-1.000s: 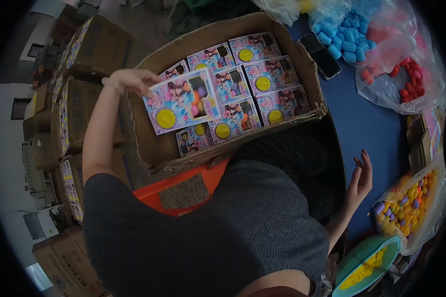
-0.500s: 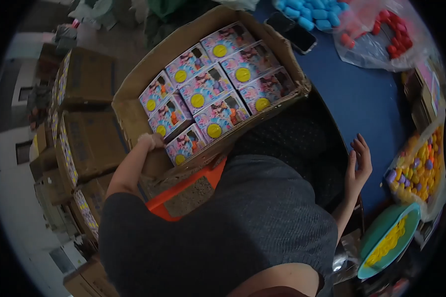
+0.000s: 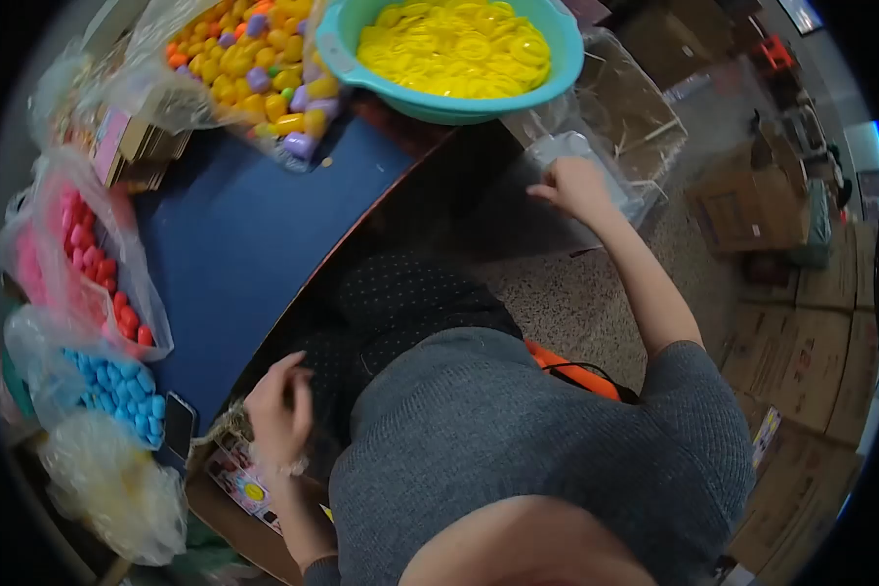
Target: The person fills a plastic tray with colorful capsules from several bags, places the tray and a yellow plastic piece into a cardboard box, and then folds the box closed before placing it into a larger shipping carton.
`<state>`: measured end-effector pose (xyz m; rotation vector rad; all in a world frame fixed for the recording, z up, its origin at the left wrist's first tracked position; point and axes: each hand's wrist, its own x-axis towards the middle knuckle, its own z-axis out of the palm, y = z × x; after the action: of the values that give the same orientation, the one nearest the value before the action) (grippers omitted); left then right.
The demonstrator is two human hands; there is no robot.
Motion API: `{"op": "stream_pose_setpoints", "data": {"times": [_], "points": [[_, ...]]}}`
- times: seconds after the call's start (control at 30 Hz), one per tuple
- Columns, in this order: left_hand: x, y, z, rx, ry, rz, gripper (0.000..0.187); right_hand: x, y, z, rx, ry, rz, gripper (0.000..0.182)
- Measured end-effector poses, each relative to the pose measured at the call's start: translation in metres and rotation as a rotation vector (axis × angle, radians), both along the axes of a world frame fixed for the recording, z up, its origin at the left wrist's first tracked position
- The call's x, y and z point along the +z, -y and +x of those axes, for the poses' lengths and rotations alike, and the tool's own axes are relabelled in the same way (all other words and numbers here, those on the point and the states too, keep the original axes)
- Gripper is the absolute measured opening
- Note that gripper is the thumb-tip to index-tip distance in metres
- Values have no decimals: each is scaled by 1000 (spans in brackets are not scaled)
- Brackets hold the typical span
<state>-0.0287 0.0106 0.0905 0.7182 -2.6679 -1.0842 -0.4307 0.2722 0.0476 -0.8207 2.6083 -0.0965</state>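
My left hand (image 3: pixel 281 410), with a band at its wrist, is raised above the carton's edge, fingers apart and slightly blurred, holding nothing. Below it, boxes with colourful print and yellow discs (image 3: pixel 254 490) show inside the open carton (image 3: pixel 227 516), partly hidden by my forearm. Off to the right, my right hand (image 3: pixel 574 186) is closed at a clear plastic bag (image 3: pixel 518 220), its fingers curled on the film. A teal basin (image 3: pixel 439 105) full of yellow discs (image 3: pixel 454 49) is above and left of that hand.
The blue table (image 3: pixel 234 244) bears bags of yellow and purple pieces (image 3: pixel 254 73), red pieces (image 3: pixel 93 259), blue pieces (image 3: pixel 122 391) and a phone (image 3: pixel 178 427). An orange stool (image 3: pixel 581 379) is partly under me. Stacked cartons (image 3: pixel 786 361) stand at the right.
The view has swung round to the right. My left hand has left the carton's inside. My right hand has moved from beside the table to the plastic bag and closed.
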Motion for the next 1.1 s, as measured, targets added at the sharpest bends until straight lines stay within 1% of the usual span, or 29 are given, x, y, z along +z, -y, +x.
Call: {"op": "stream_pose_setpoints", "data": {"times": [0.03, 0.1, 0.13, 0.17, 0.2, 0.23, 0.3, 0.33, 0.4, 0.43, 0.5, 0.53, 0.6, 0.73, 0.8, 0.87, 0.93, 0.97, 1.03, 1.07, 1.1], "points": [[-11, -3, -41, -220, -52, -55, 28, 0, -13, -3, -39, -3, -6, 34], [-26, -19, -114, -606, -12, -115, 29, 0, -31, -8, -58, -115, -418, 31], [-31, -33, -144, -728, -55, -144, 28, -3, -39, -9, -84, -117, -427, 31], [-37, -49, -172, -844, -98, -173, 27, -6, -46, -12, -41, -72, -481, 29], [-44, -62, -196, -884, -117, -151, 29, -10, -49, -15, 8, -29, -537, 27], [-51, -74, -217, -920, -134, -126, 30, -9, -51, -18, -5, -29, -549, 27], [-65, -95, -252, -894, -216, -102, 32, -3, -53, -26, -255, 508, -481, 24], [-70, -103, -263, -898, -213, -109, 32, -4, -55, -29, -256, 508, -489, 24], [-76, -116, -280, -792, -448, -214, 42, -7, -60, -36, -219, 673, -504, 23], [-78, -119, -286, -789, -446, -217, 42, -7, -60, -38, -215, 676, -505, 23], [-81, -125, -293, -758, -506, -387, 50, -7, -62, -36, -248, 746, -518, 22], [-82, -126, -295, -756, -502, -389, 50, -6, -62, -35, -244, 750, -519, 22], [-83, -127, -300, -752, -487, -582, 54, -2, -62, -33, -216, 721, -481, 22], [-83, -125, -301, -792, -391, -671, 51, -7, -62, -23, -151, 649, -543, 22], [-86, -125, -300, -844, -278, -665, 49, 0, -59, -13, -109, 422, -456, 22], [-88, -126, -301, -824, -300, -635, 47, -13, -62, -9, -127, 370, -466, 21], [-86, -127, -303, -804, -321, -606, 45, -23, -62, -3, -66, 52, -560, 18], [-86, -128, -304, -802, -341, -615, 43, -27, -62, 2, -60, 49, -565, 18], [-85, -128, -307, -790, -362, -635, 42, -28, -58, 14, -146, -137, -585, 16], [-85, -127, -308, -817, -365, -634, 42, -25, -57, 16, -133, -140, -592, 16], [-87, -127, -309, -844, -366, -631, 42, -21, -56, 19, -81, -250, -620, 15]]}}
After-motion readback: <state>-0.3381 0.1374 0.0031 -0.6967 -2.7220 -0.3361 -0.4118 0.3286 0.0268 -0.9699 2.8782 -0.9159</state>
